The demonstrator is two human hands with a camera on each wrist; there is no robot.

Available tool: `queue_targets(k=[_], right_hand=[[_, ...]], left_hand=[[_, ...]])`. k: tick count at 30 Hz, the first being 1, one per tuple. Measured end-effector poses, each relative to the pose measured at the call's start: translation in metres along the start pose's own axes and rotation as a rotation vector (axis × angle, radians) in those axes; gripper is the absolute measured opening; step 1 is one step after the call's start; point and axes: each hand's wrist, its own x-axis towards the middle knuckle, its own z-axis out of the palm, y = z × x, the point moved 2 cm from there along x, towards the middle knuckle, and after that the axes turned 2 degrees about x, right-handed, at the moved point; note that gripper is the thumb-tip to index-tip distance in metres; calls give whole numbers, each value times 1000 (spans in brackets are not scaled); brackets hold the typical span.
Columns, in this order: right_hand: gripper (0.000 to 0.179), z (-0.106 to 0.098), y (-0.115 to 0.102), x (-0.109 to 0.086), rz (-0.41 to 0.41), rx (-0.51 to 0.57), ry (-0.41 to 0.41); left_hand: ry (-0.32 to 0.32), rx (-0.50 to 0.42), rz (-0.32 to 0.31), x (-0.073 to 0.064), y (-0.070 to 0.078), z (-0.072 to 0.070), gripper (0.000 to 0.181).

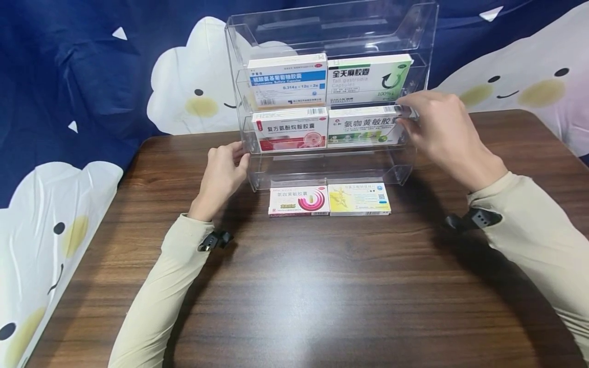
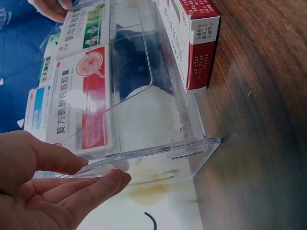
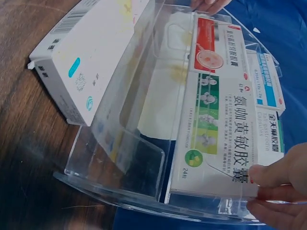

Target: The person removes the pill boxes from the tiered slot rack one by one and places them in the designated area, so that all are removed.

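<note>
A clear plastic display rack (image 1: 331, 163) stands at the back of the table. My left hand (image 1: 223, 171) pinches the rack's left side edge, thumb and fingers on either side of it in the left wrist view. With thumb and fingers, my right hand (image 1: 442, 128) holds the right end of a white-and-green medicine box (image 1: 363, 129), which stands in the rack's middle tier. Beside it on the left is a red-and-white medicine box (image 1: 291, 134). In the tier above are a blue-and-white box (image 1: 287, 84) and a green-and-white box (image 1: 368, 82).
A pink-and-white box (image 1: 294, 200) and a yellow-and-white box (image 1: 359, 198) lie side by side at the rack's front foot. The wooden table (image 1: 322, 286) stretches toward me. A dark blue curtain (image 1: 83, 66) with cloud faces hangs behind.
</note>
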Motion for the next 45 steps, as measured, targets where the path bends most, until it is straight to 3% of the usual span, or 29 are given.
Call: queue_targets(k=[13,20,26,34,41,45], right_hand=[[26,3,5,6,22,-13,-85],[48,4,4,9,82,-35,-172],[45,2,4,10,122,-11,-187],[28,-9,1,8,105,35,-91],[32,-24,-1,5,66,46,-50],[35,-31,-2,4,90,40,-16]], left_hand=[[7,-5,8,-1,2,-1,34],[7,-20,30,-2,2,-2,32],[8,-15,37,-2,2,-1,32],[10,-22,33,-2,1,-1,33],[12,-18,39,-1,0,-1,32],[16,-8,39,-1,1,-1,32]])
